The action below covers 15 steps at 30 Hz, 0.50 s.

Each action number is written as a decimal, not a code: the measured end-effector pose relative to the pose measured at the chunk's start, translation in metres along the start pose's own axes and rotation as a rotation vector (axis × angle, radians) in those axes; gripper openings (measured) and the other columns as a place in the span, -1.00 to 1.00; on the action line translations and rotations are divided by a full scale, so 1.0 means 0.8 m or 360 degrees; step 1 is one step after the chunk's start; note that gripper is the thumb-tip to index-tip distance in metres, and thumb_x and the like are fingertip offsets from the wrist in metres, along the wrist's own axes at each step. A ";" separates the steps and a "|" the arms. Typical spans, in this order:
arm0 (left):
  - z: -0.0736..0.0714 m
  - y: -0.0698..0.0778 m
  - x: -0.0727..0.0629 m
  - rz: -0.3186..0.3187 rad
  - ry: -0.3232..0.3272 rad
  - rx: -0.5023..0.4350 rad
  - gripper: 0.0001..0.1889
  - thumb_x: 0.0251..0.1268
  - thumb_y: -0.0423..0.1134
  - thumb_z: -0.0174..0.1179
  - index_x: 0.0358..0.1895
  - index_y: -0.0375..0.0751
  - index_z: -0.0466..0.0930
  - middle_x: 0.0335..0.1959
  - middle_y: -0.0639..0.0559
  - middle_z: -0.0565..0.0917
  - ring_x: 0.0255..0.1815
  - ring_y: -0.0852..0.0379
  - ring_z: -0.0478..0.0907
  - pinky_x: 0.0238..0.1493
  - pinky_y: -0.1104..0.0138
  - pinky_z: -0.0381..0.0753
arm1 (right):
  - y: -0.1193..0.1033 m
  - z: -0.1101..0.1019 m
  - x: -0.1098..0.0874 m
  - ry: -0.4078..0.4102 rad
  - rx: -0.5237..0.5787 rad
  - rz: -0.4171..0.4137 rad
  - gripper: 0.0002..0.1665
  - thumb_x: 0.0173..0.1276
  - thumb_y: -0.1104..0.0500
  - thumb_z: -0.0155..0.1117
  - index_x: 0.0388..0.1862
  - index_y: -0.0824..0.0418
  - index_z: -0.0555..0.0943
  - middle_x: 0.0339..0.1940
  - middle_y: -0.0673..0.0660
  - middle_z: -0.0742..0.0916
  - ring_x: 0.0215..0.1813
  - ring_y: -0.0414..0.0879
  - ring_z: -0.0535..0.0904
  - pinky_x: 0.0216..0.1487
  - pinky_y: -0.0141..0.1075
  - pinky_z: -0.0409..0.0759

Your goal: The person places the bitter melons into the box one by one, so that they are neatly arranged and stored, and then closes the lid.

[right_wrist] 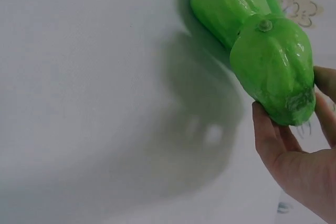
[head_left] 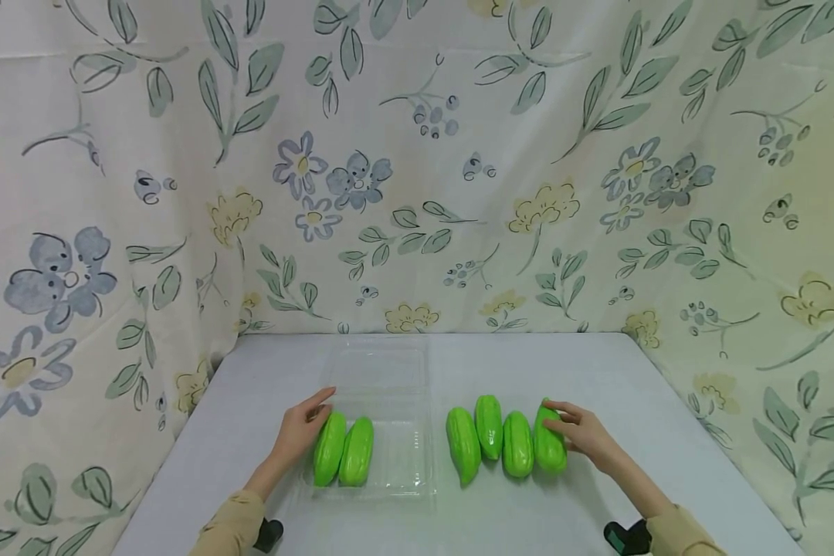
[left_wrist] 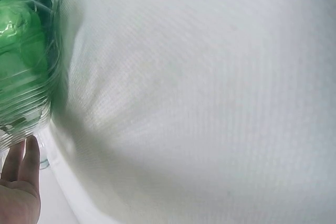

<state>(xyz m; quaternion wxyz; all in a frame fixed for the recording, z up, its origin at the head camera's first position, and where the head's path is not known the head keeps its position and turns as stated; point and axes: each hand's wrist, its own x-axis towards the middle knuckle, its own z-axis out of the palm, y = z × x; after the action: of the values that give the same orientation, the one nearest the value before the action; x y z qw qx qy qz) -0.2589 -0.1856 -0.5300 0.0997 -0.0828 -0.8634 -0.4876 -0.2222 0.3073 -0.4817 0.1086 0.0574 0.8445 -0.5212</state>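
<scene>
From my remote station, I report the following. A floral curtain [head_left: 403,154] hangs at the far side and both flanks. Before it stands a white-covered table [head_left: 577,367]. On its left half lies a clear plastic clamshell container [head_left: 403,452], opened flat, with one half far and the other near. The person's left hand [head_left: 300,426] is at the container's left side; its fingers are extended and touch the wall, gripping nothing I can observe. The right hand [head_left: 587,434] holds the rightmost gourd [head_left: 550,446] between thumb and fingers, a narrow grip; I cannot tell whether that gourd touches the table. Three loose gourds [head_left: 489,428] stand in a row just left of it. Two packed gourds [head_left: 357,454] lie side by side in the container's near half, at left.
</scene>
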 end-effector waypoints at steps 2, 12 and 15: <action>0.000 0.000 0.000 0.0004 0.0001 -0.0011 -0.60 0.36 -0.36 0.10 0.25 -0.21 0.48 0.29 -0.20 0.47 0.06 -0.12 0.61 0.05 0.08 0.57 | -0.003 -0.002 0.001 -0.0008 0.0008 -0.0015 -0.30 0.34 0.04 0.24 0.37 0.32 0.32 0.35 0.54 0.30 0.36 0.39 0.26 0.04 -0.05 0.60; 0.001 -0.002 0.001 0.0028 0.0001 -0.0012 -0.60 0.36 -0.36 0.11 0.25 -0.22 0.47 0.28 -0.21 0.47 0.05 -0.11 0.62 0.05 0.08 0.57 | -0.024 -0.009 0.011 -0.0031 0.0004 -0.0076 -0.29 0.36 0.04 0.21 0.39 0.31 0.28 0.37 0.51 0.29 0.37 0.37 0.26 0.07 -0.04 0.58; 0.002 -0.004 0.002 0.0032 0.0001 -0.0011 -0.60 0.36 -0.35 0.11 0.25 -0.21 0.47 0.28 -0.19 0.47 0.05 -0.11 0.62 0.04 0.09 0.58 | -0.031 -0.010 0.011 -0.0031 0.0012 -0.0090 -0.29 0.37 0.04 0.20 0.40 0.30 0.27 0.37 0.51 0.29 0.36 0.36 0.27 0.08 -0.03 0.58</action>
<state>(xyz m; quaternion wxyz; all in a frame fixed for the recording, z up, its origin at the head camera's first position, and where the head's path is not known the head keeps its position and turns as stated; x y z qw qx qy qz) -0.2612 -0.1861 -0.5328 0.1044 -0.0916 -0.8608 -0.4896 -0.2366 0.3033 -0.4588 0.1019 0.0288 0.8427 -0.5278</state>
